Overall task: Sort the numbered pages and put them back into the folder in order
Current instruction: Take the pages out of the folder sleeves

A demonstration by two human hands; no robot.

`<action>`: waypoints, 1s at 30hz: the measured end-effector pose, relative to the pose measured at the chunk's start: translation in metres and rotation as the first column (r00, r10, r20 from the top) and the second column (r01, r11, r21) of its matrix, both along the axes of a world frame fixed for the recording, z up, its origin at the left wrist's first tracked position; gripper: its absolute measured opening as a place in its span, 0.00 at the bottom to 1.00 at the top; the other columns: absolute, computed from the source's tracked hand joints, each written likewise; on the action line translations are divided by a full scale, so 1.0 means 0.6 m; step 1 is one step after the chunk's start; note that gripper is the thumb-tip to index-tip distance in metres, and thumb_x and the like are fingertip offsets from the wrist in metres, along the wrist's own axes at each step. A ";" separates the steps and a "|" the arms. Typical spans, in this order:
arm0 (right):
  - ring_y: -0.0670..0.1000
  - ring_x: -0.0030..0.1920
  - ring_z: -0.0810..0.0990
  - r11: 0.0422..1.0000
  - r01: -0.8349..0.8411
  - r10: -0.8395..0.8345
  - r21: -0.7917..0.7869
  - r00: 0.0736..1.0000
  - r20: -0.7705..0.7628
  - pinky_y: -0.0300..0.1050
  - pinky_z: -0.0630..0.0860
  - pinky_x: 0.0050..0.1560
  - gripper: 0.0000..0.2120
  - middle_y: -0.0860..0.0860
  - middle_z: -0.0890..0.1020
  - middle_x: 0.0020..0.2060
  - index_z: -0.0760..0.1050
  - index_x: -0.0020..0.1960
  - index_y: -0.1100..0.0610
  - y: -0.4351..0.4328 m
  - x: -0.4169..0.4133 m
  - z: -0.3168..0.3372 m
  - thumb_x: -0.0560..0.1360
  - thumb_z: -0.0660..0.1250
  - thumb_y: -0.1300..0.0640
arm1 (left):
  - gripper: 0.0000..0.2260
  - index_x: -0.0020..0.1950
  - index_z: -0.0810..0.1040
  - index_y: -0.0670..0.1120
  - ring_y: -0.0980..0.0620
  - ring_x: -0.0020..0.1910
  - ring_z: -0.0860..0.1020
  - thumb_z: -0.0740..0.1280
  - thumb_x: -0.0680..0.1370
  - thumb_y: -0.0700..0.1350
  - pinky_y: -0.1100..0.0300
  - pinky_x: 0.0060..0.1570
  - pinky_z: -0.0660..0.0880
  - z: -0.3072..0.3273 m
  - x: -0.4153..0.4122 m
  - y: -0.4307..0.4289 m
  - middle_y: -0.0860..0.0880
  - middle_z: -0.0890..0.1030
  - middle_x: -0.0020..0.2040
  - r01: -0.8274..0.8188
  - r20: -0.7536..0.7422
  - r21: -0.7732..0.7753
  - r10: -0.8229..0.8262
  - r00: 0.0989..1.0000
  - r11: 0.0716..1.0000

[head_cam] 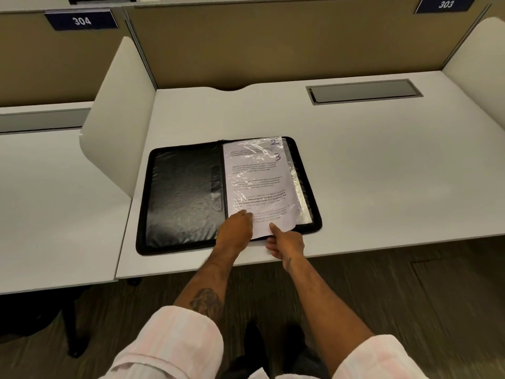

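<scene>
Now the open folder [185, 192] lies on the surface [355, 173]; page 3 [257, 181] lies at 12 o'clock from both grips: left grip [236, 228] presses its corner, right grip [287, 242] pinches its bottom edge.

White desk [382, 173], grey hatch [364, 91] (sign 304 [82, 21])

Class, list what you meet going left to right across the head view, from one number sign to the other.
In order: sign 304 → left divider → folder cover → page → hatch → sign 303.
</scene>
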State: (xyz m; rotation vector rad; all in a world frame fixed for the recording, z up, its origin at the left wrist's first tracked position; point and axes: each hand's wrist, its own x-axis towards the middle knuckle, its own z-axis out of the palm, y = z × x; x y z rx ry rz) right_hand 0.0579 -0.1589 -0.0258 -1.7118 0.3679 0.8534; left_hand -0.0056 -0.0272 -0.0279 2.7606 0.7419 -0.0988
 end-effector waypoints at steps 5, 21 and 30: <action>0.48 0.39 0.84 0.992 -0.125 0.126 -0.014 0.980 0.156 0.39 0.77 0.35 0.10 0.52 0.85 0.39 0.77 0.53 0.55 -0.001 -0.010 0.022 0.76 0.69 0.50 | 0.09 0.51 0.77 0.45 0.47 0.43 0.81 0.59 0.82 0.45 0.54 0.42 0.77 0.034 0.007 -0.007 0.46 0.81 0.48 -0.053 0.027 0.127 0.050 0.998 0.991; 0.48 0.43 0.83 0.471 -0.583 0.833 -0.662 0.045 0.552 0.39 0.78 0.44 0.16 0.50 0.85 0.49 0.81 0.51 0.55 -0.112 -0.091 0.208 0.78 0.62 0.44 | 0.10 0.50 0.79 0.46 0.48 0.40 0.81 0.67 0.79 0.52 0.54 0.41 0.80 0.132 -0.021 -0.049 0.48 0.82 0.45 -0.301 0.223 -0.009 0.295 0.929 0.954; 0.52 0.34 0.82 0.384 -0.673 0.841 -0.632 -0.029 0.540 0.49 0.82 0.39 0.11 0.53 0.85 0.39 0.84 0.42 0.59 -0.115 0.032 0.403 0.73 0.68 0.52 | 0.15 0.39 0.74 0.48 0.49 0.34 0.77 0.58 0.82 0.52 0.57 0.36 0.73 0.160 -0.053 -0.014 0.49 0.78 0.36 -0.462 0.289 -0.079 0.464 0.837 0.883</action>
